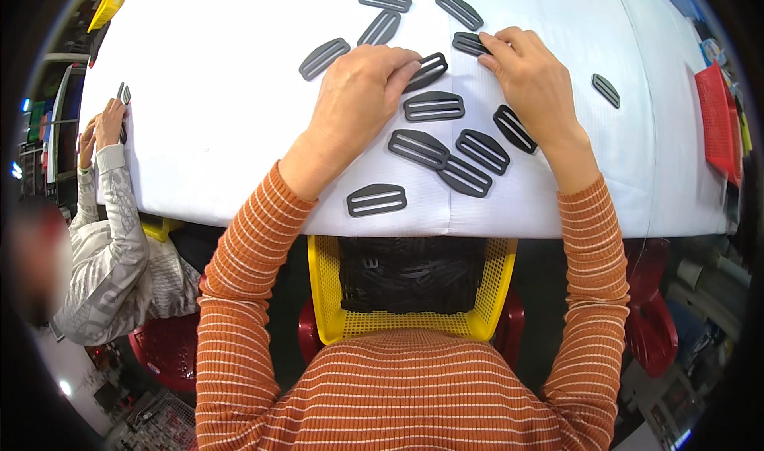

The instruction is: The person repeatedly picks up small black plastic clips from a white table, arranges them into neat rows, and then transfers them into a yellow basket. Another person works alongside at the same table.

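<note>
plainly, both hands (358,85) (532,81) pinch a black buckle (430,71) (468,43) each; loose buckles (434,106) lie between them.

Workshop, judging by loose black buckles (434,108) spread over a white-covered counter (239,125), a yellow basket (324,292) of black pieces (410,284) by its near edge, and a co-worker (111,264) seated at the same counter.

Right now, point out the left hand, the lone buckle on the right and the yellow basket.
Left hand (356,83): head view, back of the hand.
Lone buckle (606,91): head view, middle of its body.
Yellow basket (324,292): head view, left side wall.
</note>
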